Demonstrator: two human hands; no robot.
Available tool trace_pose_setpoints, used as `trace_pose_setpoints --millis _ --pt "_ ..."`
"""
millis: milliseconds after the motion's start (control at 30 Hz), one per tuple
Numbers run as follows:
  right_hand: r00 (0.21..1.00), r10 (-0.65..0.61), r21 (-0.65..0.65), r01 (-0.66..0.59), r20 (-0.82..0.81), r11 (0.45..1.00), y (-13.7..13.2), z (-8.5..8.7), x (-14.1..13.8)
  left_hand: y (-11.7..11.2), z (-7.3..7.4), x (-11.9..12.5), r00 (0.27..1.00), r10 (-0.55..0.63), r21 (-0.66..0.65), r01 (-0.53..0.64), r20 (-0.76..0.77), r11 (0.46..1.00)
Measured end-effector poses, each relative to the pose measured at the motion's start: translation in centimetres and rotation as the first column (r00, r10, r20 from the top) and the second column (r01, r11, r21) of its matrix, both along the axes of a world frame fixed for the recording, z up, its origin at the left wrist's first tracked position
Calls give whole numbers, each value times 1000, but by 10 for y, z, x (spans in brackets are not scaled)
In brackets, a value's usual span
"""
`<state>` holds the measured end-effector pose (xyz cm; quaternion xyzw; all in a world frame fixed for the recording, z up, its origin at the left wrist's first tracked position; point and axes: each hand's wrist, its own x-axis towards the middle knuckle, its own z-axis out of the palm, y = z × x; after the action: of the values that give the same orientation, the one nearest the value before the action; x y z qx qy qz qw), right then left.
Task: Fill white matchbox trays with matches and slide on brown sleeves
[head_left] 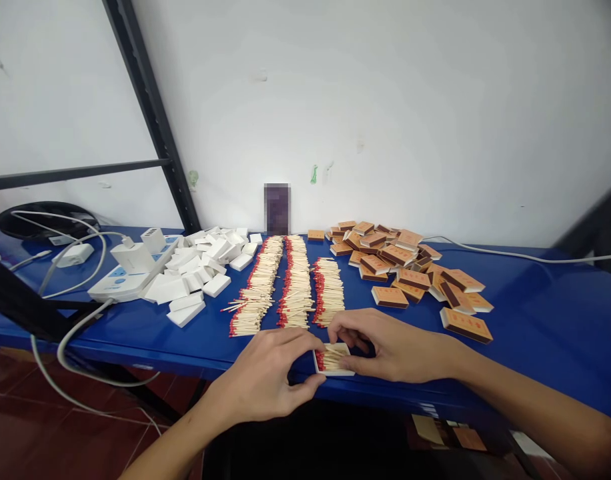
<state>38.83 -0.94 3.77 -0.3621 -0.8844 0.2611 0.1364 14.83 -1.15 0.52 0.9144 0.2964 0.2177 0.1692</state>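
While the blue shelf point(525, 320) bore orange matchboxes point(398, 255) whose red print was too small to read, the left hand point(273, 373) and right hand point(398, 343) pinched opposite ends of a white tray point(338, 373) at the shelf's front edge. Red-headed matches point(330, 359) lay inside.

No word, brand or number can be read anywhere. The orange faces of the matchboxes point(398, 255) carry rows of small red printed marks, clearest on the nearest matchbox point(466, 325) at the right of the pile, but too small to make out. The white power strip point(101, 287) bears blue printed patches with illegible lettering. A pale marking point(428, 410) on the blue bench's point(530, 320) front edge is likewise unreadable.
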Motion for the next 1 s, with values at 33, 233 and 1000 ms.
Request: trace_pose_setpoints --millis 33,233,1000 --pt "1000 4 0 -4 -1 1000 0 0 0 0 0 0 1000 -11 -2 11 5 1000" --pt "999 26 38 -25 -31 999 2 -4 -2 0 0 0 1000 -22 -2 22 23 1000" --pt "997 70 145 -64 -36 987 0 -6 -2 -1 1 -2 999 13 1 -13 -35 1000"
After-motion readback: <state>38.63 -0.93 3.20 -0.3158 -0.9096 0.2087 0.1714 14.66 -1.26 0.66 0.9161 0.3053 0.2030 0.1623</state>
